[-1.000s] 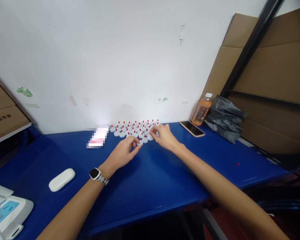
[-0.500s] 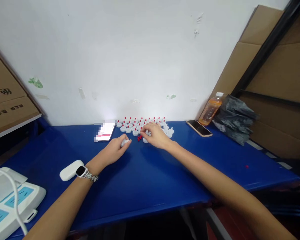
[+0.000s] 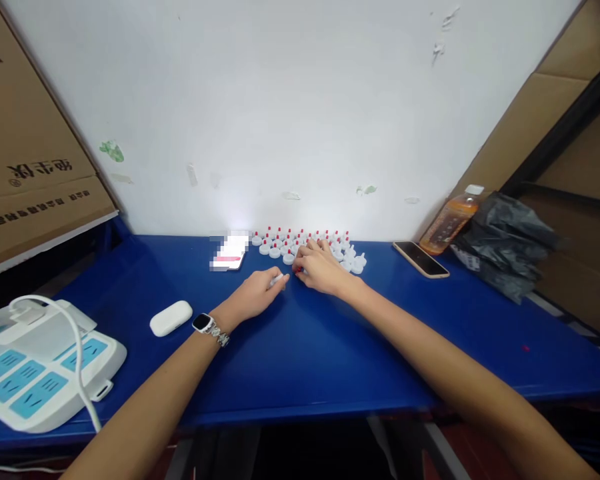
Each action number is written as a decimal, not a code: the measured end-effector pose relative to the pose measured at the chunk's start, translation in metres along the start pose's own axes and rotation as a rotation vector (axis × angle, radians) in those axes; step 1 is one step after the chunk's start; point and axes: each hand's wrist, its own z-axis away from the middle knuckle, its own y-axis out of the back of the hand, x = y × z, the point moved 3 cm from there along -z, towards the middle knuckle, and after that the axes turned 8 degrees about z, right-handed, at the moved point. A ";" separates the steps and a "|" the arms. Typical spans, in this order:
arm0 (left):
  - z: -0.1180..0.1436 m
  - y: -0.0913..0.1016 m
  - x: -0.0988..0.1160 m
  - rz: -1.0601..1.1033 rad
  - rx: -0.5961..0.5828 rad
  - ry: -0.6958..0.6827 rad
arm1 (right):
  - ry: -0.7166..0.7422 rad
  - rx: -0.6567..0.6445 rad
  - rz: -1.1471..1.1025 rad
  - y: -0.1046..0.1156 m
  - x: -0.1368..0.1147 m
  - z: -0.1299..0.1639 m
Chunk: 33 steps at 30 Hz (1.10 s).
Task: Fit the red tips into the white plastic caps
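My left hand (image 3: 257, 292) is closed around a white nozzle cap (image 3: 276, 280), mostly hidden by the fingers. To its right, my right hand (image 3: 323, 269) reaches down with bent fingers, its fingertips pinched at small red tip caps (image 3: 299, 270) on the table. The hand covers most of that little red pile. Behind the hands stand rows of white nozzle caps with red tips (image 3: 275, 252), upright near the wall. Right of my right hand are several white nozzle caps without red tips (image 3: 357, 264).
A lit phone (image 3: 230, 252) lies left of the caps, a dark phone (image 3: 423, 260) to the right. Beyond are a drink bottle (image 3: 450, 220) and a black plastic bag (image 3: 513, 243). A white case (image 3: 171, 319) and a power strip (image 3: 45, 380) sit at left on the blue table (image 3: 300, 360).
My right hand has come down over the small red caps, covering them. My left hand still holds the white cap, now nearer the right hand. The whole view has swung a little left.
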 end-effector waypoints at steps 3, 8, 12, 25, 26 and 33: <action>0.001 -0.001 0.002 -0.051 -0.003 0.023 | 0.013 0.000 -0.008 0.000 0.003 0.001; 0.002 0.000 0.009 -0.099 -0.015 0.060 | 0.004 0.007 0.009 0.004 0.006 0.005; 0.003 0.001 0.011 -0.131 -0.019 0.068 | -0.019 0.021 0.065 0.005 0.006 0.008; 0.000 -0.003 0.004 -0.114 -0.012 0.043 | -0.043 0.043 0.041 -0.005 0.004 0.009; 0.000 -0.003 0.004 -0.117 -0.011 0.045 | -0.041 0.048 0.035 -0.004 0.003 0.010; 0.003 -0.002 0.008 -0.120 0.024 0.048 | -0.034 0.070 -0.023 -0.001 0.001 0.023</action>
